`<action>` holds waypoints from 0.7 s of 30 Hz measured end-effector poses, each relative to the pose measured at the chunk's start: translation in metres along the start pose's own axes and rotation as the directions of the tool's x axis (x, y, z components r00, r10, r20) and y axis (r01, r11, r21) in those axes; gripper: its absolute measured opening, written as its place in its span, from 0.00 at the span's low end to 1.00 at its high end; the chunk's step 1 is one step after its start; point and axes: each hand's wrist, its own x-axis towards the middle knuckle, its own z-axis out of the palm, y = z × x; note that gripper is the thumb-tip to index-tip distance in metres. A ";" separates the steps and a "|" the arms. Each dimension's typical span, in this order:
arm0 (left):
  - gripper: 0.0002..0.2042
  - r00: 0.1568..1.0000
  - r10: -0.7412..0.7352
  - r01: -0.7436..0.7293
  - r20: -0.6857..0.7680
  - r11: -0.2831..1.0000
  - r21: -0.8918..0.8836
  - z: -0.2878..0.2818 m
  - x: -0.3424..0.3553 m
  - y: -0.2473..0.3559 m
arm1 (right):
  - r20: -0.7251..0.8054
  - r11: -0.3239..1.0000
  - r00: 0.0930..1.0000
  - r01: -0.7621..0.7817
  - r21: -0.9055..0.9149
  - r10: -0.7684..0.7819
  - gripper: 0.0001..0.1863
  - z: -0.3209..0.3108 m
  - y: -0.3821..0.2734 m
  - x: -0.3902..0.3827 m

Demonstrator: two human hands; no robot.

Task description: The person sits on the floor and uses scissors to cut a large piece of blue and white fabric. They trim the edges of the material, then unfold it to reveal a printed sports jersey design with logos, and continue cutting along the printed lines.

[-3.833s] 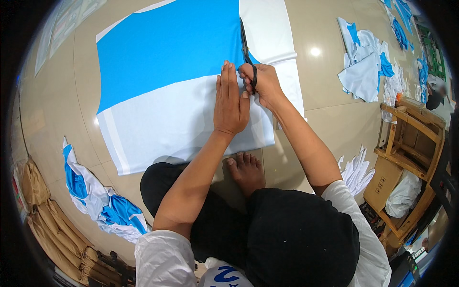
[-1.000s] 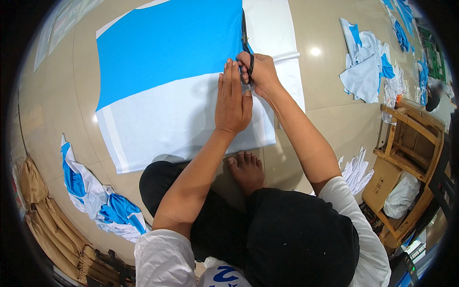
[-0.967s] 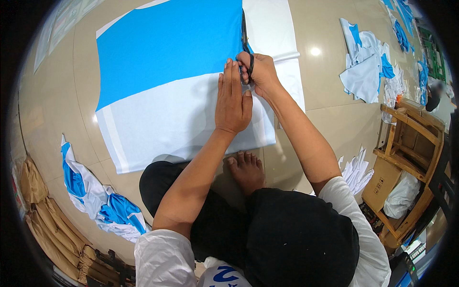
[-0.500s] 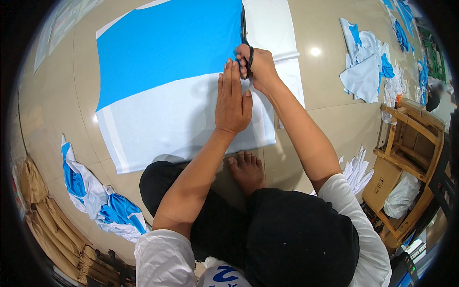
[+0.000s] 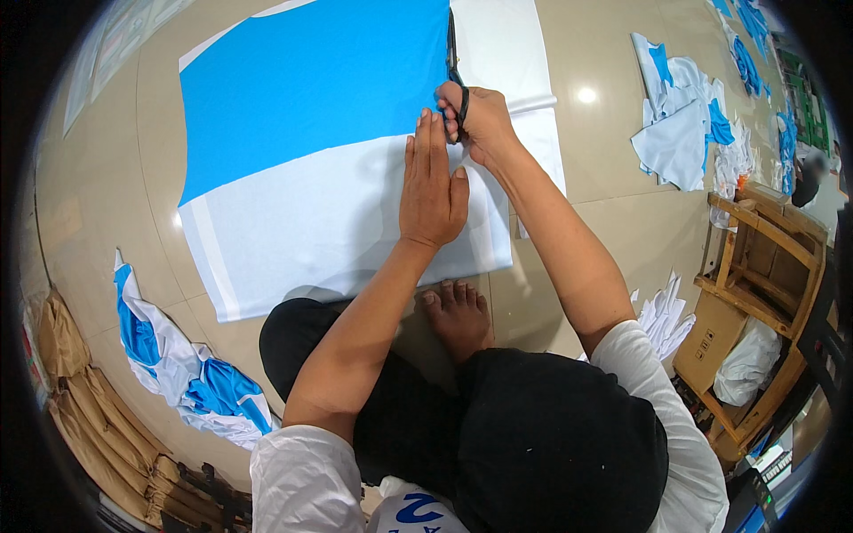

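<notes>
A large blue and white cloth [image 5: 302, 98] lies spread on the tiled floor in front of me, with a white section [image 5: 506, 49] along its right. My right hand [image 5: 482, 123] grips black scissors [image 5: 452, 49], whose blades point away from me along the line between blue and white near the top of the cloth; their lower blade is hard to make out. My left hand [image 5: 430, 186] lies flat on the cloth just left of and below the scissors, fingers stretched out. My bare foot [image 5: 458, 320] is below the cloth's near edge.
Cut cloth piles lie at lower left [image 5: 195, 382] and upper right [image 5: 666, 124], with white scraps [image 5: 666, 320] at right. Brown paper bundles [image 5: 98, 417] are at the left edge. A wooden frame [image 5: 764, 258] with cardboard [image 5: 711, 338] and a white bag [image 5: 749, 360] stands at right.
Over the last seconds my right hand and the scissors have moved upward along the cloth, away from me. My left hand shifted slightly upward earlier and has since stayed almost in place.
</notes>
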 end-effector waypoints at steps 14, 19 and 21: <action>0.35 1.000 -0.003 0.003 0.000 1.000 -0.004 -0.001 0.000 0.000 | 0.000 1.000 1.000 0.008 -0.027 -0.008 0.11 0.005 -0.011 0.007; 0.36 1.000 0.005 -0.005 0.001 1.000 -0.001 0.000 0.000 -0.001 | -0.001 1.000 1.000 0.006 0.002 -0.006 0.11 0.005 -0.009 0.011; 0.36 1.000 0.004 -0.004 0.003 1.000 0.001 0.000 0.000 0.000 | 0.000 1.000 1.000 0.003 0.004 -0.003 0.11 0.005 -0.009 0.010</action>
